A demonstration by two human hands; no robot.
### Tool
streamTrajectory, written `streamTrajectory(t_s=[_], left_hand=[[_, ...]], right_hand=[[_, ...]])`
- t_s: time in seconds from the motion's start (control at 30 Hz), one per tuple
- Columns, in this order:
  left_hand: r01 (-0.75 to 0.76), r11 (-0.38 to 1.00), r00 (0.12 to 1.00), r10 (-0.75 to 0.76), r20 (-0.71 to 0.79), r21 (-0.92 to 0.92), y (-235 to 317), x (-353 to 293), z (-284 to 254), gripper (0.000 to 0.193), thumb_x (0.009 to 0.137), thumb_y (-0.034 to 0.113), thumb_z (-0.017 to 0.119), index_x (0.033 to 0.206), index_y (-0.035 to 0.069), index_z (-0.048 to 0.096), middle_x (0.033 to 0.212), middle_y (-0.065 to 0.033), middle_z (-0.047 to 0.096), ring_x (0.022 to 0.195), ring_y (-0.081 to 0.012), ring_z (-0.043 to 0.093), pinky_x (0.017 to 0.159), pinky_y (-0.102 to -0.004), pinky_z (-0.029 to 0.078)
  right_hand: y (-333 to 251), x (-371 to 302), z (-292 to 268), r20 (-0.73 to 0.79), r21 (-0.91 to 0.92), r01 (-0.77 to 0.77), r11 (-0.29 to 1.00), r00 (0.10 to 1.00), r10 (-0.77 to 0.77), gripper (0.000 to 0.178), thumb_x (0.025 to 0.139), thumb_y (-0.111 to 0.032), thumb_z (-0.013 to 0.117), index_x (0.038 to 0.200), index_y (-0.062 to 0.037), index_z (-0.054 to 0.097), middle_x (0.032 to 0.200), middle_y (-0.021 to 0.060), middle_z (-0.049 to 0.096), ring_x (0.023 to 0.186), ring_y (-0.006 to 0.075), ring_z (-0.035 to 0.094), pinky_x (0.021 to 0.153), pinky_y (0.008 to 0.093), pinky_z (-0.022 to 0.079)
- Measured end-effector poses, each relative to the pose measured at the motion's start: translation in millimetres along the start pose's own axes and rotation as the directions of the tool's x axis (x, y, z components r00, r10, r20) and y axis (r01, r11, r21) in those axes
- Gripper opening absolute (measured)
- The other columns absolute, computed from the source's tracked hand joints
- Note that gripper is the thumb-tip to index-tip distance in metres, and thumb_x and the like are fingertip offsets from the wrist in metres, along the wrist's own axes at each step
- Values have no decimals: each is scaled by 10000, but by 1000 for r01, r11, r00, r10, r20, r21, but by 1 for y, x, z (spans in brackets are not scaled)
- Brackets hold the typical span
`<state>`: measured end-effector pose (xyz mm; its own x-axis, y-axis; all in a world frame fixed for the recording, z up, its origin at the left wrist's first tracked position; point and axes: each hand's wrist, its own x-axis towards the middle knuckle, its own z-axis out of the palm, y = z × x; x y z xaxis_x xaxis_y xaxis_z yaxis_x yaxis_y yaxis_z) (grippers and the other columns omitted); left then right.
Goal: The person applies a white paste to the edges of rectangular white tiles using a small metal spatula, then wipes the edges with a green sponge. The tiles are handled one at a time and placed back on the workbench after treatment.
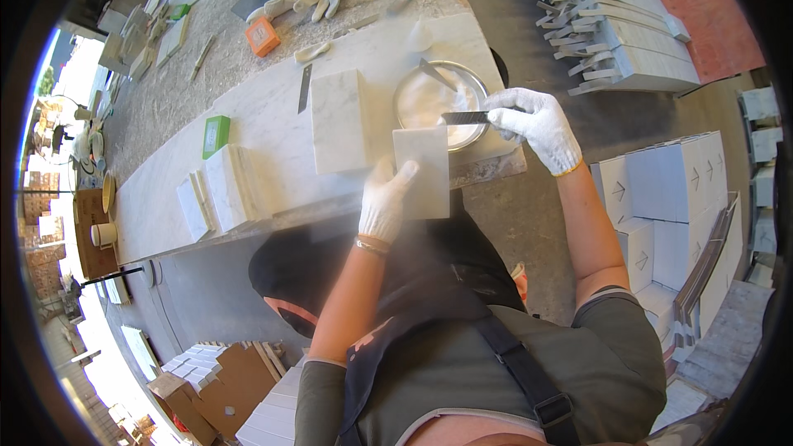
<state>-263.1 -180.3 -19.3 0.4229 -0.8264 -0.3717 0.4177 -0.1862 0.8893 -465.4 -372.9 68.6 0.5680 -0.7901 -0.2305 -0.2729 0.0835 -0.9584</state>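
Now your left hand point(384, 202) holds the tile point(428, 177), lengthwise toward you, at the near side of the pan point(481, 87). Right of the pan, your right hand point(537, 125) grips a scraper point(464, 117).

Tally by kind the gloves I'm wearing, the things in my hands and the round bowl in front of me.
Worn white gloves: 2
Pale tile: 1
Dark tool: 1
Round bowl: 1
Total: 5

Round bowl point(472, 74): shiny rim, white stuff point(420, 101) inside.
White tile point(426, 182): flat, held up, hiding a bit of the bowl.
Dark blade point(467, 117): thin, held sideways over the bowl's edge; maybe touching the tile, hard to tell.
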Motion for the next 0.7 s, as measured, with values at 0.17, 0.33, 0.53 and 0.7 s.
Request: streamTrajectory(t_s=[0.17,0.33,0.53,0.7], left_hand=[[-19,998,1000,19,6,60,-1,1,-2,475,990,293,733,1315,-42,646,1165,-80,694,1028,-145,601,921,-313,508],[-12,1000,1000,12,16,22,-1,0,-1,476,992,282,738,1322,-46,637,1176,-81,691,1039,-143,598,929,-310,503],[-6,1000,1000,6,21,25,1,0,-1,478,993,269,742,1333,-47,629,1187,-84,688,1047,-141,596,935,-308,500],[-14,1000,1000,14,3,-12,1,1,1,377,993,216,741,1263,-31,648,1141,-59,692,1016,-124,620,908,-293,513]], right_hand=[[-1,-5,2,0,-18,79,997,997,-79,211,942,-123,773,1125,-19,788,900,-1,753,716,41,613,648,210,485],[1,-5,1,-39,-112,158,981,986,-163,207,950,-94,759,1137,-10,785,917,-3,758,731,42,618,669,213,503],[1,-5,1,-27,-103,190,976,981,-193,204,946,-84,759,1135,-10,787,925,-3,760,729,41,617,667,213,503],[-2,-6,2,8,-50,120,992,993,-120,208,937,-85,763,1132,-19,791,933,2,767,726,44,621,666,218,506]])
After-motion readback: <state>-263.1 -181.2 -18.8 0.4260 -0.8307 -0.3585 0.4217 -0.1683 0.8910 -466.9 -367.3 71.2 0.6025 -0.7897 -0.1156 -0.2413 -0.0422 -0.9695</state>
